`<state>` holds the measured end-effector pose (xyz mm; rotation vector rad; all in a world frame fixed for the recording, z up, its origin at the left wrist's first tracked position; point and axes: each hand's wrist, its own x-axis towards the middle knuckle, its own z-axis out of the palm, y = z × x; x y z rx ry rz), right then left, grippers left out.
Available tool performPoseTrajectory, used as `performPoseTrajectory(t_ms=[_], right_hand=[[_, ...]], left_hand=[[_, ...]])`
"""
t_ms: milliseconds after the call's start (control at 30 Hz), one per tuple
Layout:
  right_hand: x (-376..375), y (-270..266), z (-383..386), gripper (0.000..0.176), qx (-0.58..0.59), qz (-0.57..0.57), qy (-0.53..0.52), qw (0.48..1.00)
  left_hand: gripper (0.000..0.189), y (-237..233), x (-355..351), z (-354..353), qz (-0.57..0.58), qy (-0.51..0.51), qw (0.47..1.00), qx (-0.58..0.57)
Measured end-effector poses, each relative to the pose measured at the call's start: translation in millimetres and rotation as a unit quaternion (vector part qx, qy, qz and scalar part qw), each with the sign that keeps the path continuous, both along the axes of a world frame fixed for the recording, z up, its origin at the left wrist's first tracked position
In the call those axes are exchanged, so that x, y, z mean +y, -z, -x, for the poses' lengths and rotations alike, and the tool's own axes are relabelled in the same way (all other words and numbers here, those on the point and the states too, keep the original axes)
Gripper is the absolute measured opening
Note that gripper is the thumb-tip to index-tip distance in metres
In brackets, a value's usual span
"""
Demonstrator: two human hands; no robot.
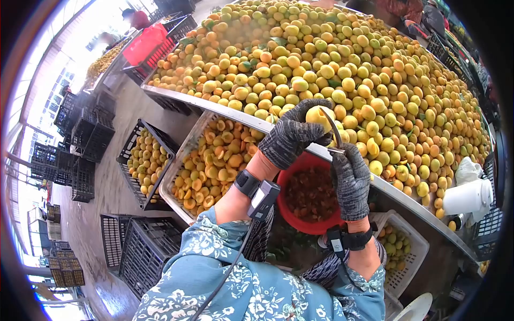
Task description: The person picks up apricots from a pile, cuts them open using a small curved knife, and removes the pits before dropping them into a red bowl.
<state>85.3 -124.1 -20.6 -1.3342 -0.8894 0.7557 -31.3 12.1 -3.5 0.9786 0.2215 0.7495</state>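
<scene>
My left hand, in a dark knitted glove, is closed around a yellow apricot. A curved knife is gripped in my gloved right hand, its blade lying against the apricot's side. Both hands are raised over the metal edge of a table heaped with apricots. Below them a red bucket contains brown pits. To the left of the bucket, a white crate is filled with halved apricots.
A black crate of apricots stands on the floor at left, near empty-looking black crates. At lower right is a white crate with greener fruit. A white container rests on the table's right end. Other people are in the background.
</scene>
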Motion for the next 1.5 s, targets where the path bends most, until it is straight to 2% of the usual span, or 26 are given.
performPoseTrajectory(t_ms=[100, 167, 267, 400, 467, 567, 633, 767, 833, 867, 900, 967, 1000, 1067, 1100, 1167, 1200, 1233, 1267, 1300, 1367, 1433, 1467, 1500], right_hand=[[0, 3, 2, 0.017, -0.014, 0.004, 0.001, 1.000], [2, 7, 1, 0.016, -0.081, -0.004, 0.006, 0.997], [4, 14, -1, 0.018, -0.104, 0.010, -0.005, 0.995], [11, 14, 5, 0.022, -0.090, -0.014, 0.019, 0.996], [13, 14, 6, 0.025, -0.017, -0.038, 0.009, 0.999], [12, 8, 4, 0.024, -0.015, 0.012, 0.013, 1.000], [13, 4, 2, 0.024, 0.015, 0.033, 0.005, 0.999], [13, 5, 5, 0.025, 0.074, 0.037, 0.005, 0.997], [11, 6, 12, 0.026, 0.063, 0.019, 0.010, 0.998], [11, 6, 14, 0.027, 0.050, 0.000, 0.016, 0.999], [12, 8, 15, 0.027, 0.051, 0.000, 0.015, 0.999], [14, 15, 16, 0.027, -0.017, -0.003, 0.039, 0.999], [15, 19, 17, 0.027, -0.015, -0.003, 0.040, 0.999], [17, 23, 18, 0.030, -0.189, 0.009, 0.086, 0.978], [17, 21, 18, 0.030, -0.186, 0.007, 0.088, 0.978], [17, 16, 13, 0.027, -0.160, 0.046, 0.091, 0.982], [20, 11, 6, 0.027, -0.090, 0.021, 0.069, 0.993], [19, 9, 3, 0.027, -0.091, 0.024, 0.069, 0.993], [18, 7, -1, 0.027, -0.047, 0.017, 0.058, 0.997], [18, 5, -4, 0.027, -0.003, 0.009, 0.047, 0.999], [16, 6, -6, 0.029, -0.036, 0.020, 0.054, 0.998], [16, 11, -10, 0.032, -0.161, -0.004, 0.056, 0.985], [17, 12, -9, 0.032, -0.160, -0.003, 0.055, 0.986], [18, 12, -7, 0.032, -0.101, 0.022, 0.059, 0.993]], left_hand=[[0.056, 3, 3, 3, 0.019, 0.015, 1.000, -0.011], [0.056, 5, 4, 4, 0.016, 0.022, 1.000, -0.002], [0.056, 6, -1, 4, 0.045, 0.032, 0.998, -0.010], [0.050, 11, -5, -2, 0.076, 0.051, 0.995, -0.033], [0.046, 14, -7, -4, 0.082, 0.049, 0.995, -0.029], [0.039, 18, -7, -4, 0.038, 0.037, 0.998, 0.018], [0.035, 25, -4, -4, -0.009, 0.012, 0.995, 0.096], [0.030, 35, -9, -15, 0.004, -0.031, 0.996, 0.081], [0.028, 35, -13, -18, -0.174, -0.153, 0.968, 0.100], [0.030, 39, -10, -23, -0.013, -0.124, 0.991, 0.052], [0.030, 34, -13, -26, -0.014, -0.124, 0.991, 0.053], [0.038, 25, -21, -32, 0.170, -0.084, 0.982, -0.020], [0.045, 19, -25, -29, 0.255, 0.000, 0.966, -0.046], [0.049, 17, -33, -29, 0.266, 0.018, 0.962, -0.059], [0.052, 14, -36, -29, 0.276, 0.036, 0.957, -0.075], [0.050, 11, -38, -30, 0.257, 0.052, 0.961, -0.084], [0.048, 16, -37, -33, 0.263, 0.018, 0.963, -0.050], [0.048, 23, -35, -36, 0.269, -0.015, 0.963, -0.014], [0.046, 33, -29, -41, 0.217, -0.023, 0.976, -0.011], [0.046, 31, -25, -44, 0.218, -0.021, 0.976, -0.012], [0.042, 27, -16, -40, 0.002, -0.088, 0.996, 0.021], [0.041, 24, -13, -37, 0.013, -0.050, 0.999, 0.003], [0.039, 23, -13, -37, 0.024, -0.054, 0.998, 0.012], [0.037, 23, -14, -36, 0.036, -0.058, 0.997, 0.021]])
